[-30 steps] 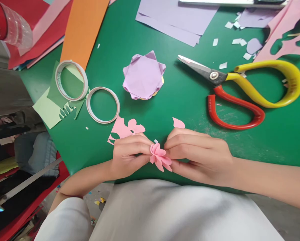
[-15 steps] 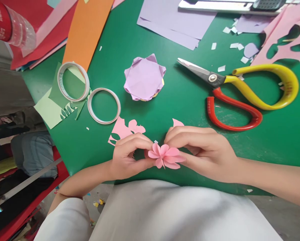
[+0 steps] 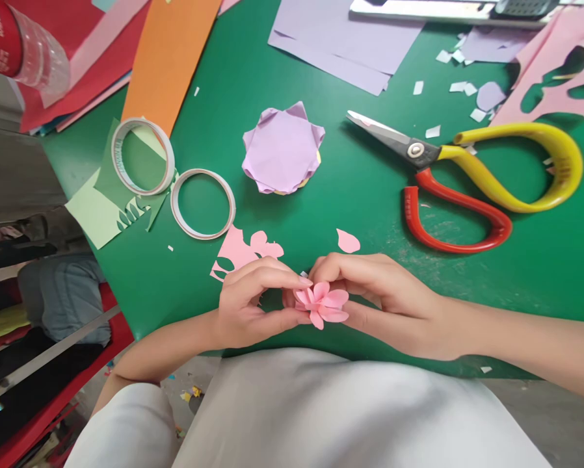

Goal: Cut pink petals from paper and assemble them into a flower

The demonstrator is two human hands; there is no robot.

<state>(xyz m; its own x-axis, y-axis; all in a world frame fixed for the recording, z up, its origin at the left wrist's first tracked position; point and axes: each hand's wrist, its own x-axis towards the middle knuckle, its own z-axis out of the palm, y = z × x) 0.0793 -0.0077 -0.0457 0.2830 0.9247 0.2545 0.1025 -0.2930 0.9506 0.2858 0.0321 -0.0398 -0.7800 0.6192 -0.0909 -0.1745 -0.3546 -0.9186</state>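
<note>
A pink paper flower (image 3: 323, 304) with several petals is held between my two hands, close to the table's near edge. My left hand (image 3: 257, 302) pinches its left side between thumb and fingers. From the right, my right hand (image 3: 389, 302) grips it, thumb against the lower right petals and curled fingers behind. The underside of the flower is hidden. Just beyond my right fingers lies a single pink paper petal (image 3: 348, 241). A cut pink paper scrap (image 3: 243, 248) lies beyond my left hand, partly covered by it.
On the green table (image 3: 311, 214) sit a folded lilac paper piece (image 3: 283, 149), open yellow-and-red scissors (image 3: 426, 155) and two tape rolls (image 3: 170, 156) (image 3: 204, 235). Orange paper (image 3: 168, 58), lilac sheets (image 3: 341, 45), a utility knife (image 3: 448, 12) and a bottle (image 3: 38, 55) lie farther back.
My right hand has shifted slightly left and its fingers have closed in behind the flower, uncovering the loose petal. My left fingertips have moved onto the flower's upper left, and the flower has turned a little.
</note>
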